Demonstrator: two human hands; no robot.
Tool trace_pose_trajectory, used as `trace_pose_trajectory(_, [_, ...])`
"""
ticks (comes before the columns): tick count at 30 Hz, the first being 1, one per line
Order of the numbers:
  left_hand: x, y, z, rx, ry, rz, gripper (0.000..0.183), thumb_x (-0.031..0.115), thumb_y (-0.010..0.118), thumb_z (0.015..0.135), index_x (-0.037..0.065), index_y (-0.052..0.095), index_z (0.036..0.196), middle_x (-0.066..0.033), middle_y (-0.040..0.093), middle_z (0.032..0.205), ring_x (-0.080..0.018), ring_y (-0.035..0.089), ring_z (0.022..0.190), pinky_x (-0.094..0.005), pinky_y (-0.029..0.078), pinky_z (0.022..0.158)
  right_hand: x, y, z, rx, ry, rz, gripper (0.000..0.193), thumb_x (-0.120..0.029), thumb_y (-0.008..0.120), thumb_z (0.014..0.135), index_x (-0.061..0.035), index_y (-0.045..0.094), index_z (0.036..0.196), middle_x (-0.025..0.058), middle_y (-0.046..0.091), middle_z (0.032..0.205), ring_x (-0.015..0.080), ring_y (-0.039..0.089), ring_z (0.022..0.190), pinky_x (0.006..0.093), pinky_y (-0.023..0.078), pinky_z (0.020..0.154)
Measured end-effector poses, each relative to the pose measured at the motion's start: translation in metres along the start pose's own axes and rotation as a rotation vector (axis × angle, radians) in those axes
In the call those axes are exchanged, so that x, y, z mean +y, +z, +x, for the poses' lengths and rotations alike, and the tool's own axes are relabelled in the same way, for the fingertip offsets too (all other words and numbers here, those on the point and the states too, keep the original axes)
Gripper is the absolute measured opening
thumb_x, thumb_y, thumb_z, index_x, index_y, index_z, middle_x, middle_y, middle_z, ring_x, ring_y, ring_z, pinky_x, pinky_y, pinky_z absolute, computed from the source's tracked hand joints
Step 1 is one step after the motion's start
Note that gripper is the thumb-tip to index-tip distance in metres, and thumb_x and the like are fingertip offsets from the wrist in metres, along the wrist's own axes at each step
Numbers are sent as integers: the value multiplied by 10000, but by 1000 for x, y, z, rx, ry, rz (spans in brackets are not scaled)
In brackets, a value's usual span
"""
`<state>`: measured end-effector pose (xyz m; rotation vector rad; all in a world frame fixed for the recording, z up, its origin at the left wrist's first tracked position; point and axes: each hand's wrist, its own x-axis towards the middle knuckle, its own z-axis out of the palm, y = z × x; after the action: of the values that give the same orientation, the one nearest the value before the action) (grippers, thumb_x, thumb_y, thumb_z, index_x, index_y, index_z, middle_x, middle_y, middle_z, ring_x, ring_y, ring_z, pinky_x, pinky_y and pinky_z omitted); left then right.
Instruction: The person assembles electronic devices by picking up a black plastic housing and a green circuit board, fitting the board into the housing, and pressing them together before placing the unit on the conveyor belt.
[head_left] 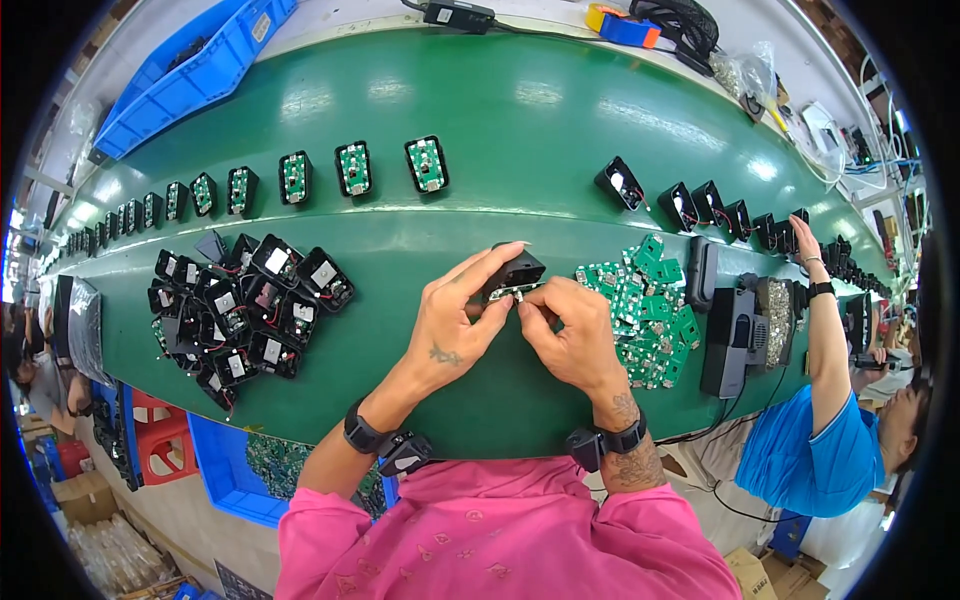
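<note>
Over the middle of the green table, my left hand [445,325] grips a small black plastic housing [524,268], tilted, with its fingers over the far side and its thumb at the near edge. Along that near edge shows a strip of green circuit board [503,292]. My right hand [572,325] is closed in a pinch right at the board's edge, touching it; the tiny piece between its fingertips cannot be made out. Loose green circuit boards [650,310] lie heaped just right of my right hand. Left of my hands is a pile of black housings [240,310] with wires.
A row of housings fitted with boards [295,177] runs along the left; open housings [622,184] line the right. Beside the board heap stand a black device [728,340] and a tray of small metal parts [775,320]. A co-worker's hand [806,240] reaches the right row. A blue bin [190,75] sits far left.
</note>
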<state>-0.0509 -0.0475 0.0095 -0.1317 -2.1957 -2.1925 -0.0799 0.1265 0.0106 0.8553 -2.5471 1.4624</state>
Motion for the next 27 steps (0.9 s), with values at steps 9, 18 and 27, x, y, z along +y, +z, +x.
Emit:
trace_pose_trajectory(9, [1,-1,-1,-52,75,285,548,-80,611,849,52,564,1379,-149,614,1315,-220,665,1096,-323,602,864,2,-12,2,-180,-34,-27,56,-36,648,849,4,621,821,159,618,757,359,618,711,448,487,642])
trace_pose_trajectory(18, [-4,0,-1,-58,79,264,578,-88,596,835,62,542,1390,-202,629,1242,-314,680,1004,-355,560,812,8,-9,1,-186,-71,-59,69,-63,652,852,5,642,852,165,630,780,365,622,721,440,486,643])
trace_pose_trajectory(27, [-3,12,-1,37,180,455,537,-64,561,832,47,564,1358,-235,621,1243,-411,641,1093,-416,520,936,4,-4,-3,-126,-91,-196,100,-88,636,849,-5,617,796,153,605,759,368,618,722,459,490,648])
